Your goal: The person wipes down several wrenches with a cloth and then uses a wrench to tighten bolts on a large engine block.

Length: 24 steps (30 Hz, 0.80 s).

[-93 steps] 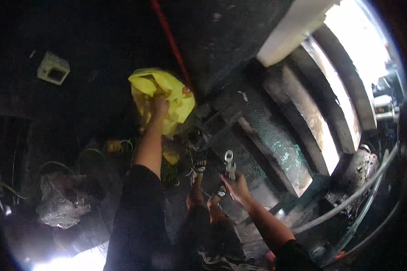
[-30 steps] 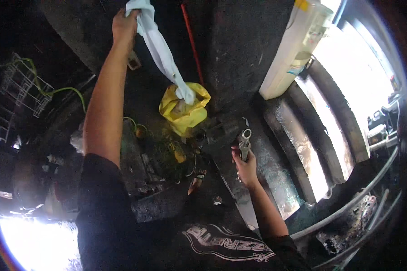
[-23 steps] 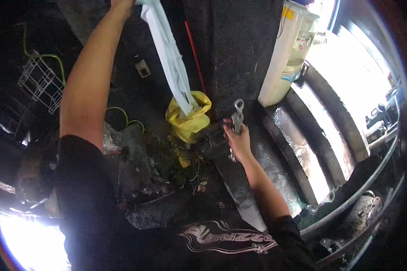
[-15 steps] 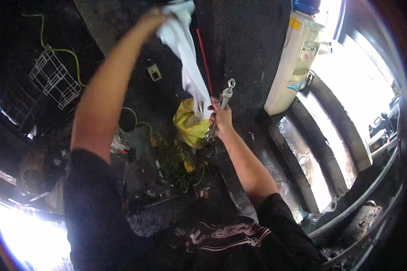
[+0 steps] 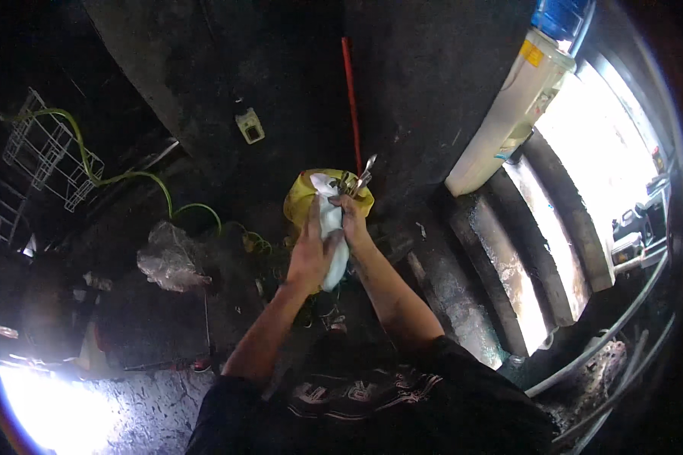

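Together, both hands close on one bundle: the right hand (image 5: 350, 221) grips a metal tool (image 5: 359, 180), the left hand (image 5: 311, 254) presses a white cloth (image 5: 332, 231) around it. Wiping looks under way; next the cloth should slide along the shank. Just beyond sits a yellow bag (image 5: 302, 201), a red rod (image 5: 350, 98) farther off.

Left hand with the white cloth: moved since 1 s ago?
Yes. The left hand has come down from high above the yellow bag to meet the right hand, pressing the white cloth against the metal tool.
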Available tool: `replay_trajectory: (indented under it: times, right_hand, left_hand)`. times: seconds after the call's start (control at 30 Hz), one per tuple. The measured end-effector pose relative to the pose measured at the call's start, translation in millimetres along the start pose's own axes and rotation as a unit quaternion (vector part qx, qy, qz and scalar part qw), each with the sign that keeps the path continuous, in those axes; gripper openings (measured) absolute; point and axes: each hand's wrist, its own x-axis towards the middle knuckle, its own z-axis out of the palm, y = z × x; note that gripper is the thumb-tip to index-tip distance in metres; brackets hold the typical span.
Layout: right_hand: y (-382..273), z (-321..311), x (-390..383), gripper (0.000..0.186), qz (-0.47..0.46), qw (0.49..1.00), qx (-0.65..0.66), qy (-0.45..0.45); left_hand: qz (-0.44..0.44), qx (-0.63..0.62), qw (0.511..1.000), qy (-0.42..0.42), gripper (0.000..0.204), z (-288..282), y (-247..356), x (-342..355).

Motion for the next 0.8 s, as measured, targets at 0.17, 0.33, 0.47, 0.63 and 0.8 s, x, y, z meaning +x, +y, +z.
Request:
replay_trajectory:
  times: [0.17, 0.33, 0.47, 0.63, 0.8]
  right_hand:
    - [-56.6, 69.0, 10.9, 0.028, 0.153, 0.983, 0.092, -0.052]
    - [-81.9, 69.4, 34.5, 0.037, 0.188, 0.974, 0.050, -0.118]
    - [-68.2, 54.5, 18.9, 0.065, 0.133, 0.977, 0.148, -0.078]
    - [-43.5, 114.4, -2.7, 0.049, 0.312, 0.836, 0.451, -0.012]
    - [-38.7, 136.8, 10.3, 0.037, 0.348, 0.846, 0.402, 0.054]
  left_hand:
    - [-0.098, -0.053, 0.994, 0.002, 0.085, -19.2, -87.9, 15.8]
    - [-0.034, -0.207, 0.975, -0.071, 0.050, -26.8, -110.8, 61.5]
    - [-0.095, -0.130, 0.987, -0.005, 0.040, -54.1, -123.7, 73.7]
    - [-0.027, 0.268, 0.962, -0.038, 0.038, -37.4, -108.8, 70.8]
    - [-0.139, 0.181, 0.971, -0.074, 0.054, -57.7, -102.9, 54.7]
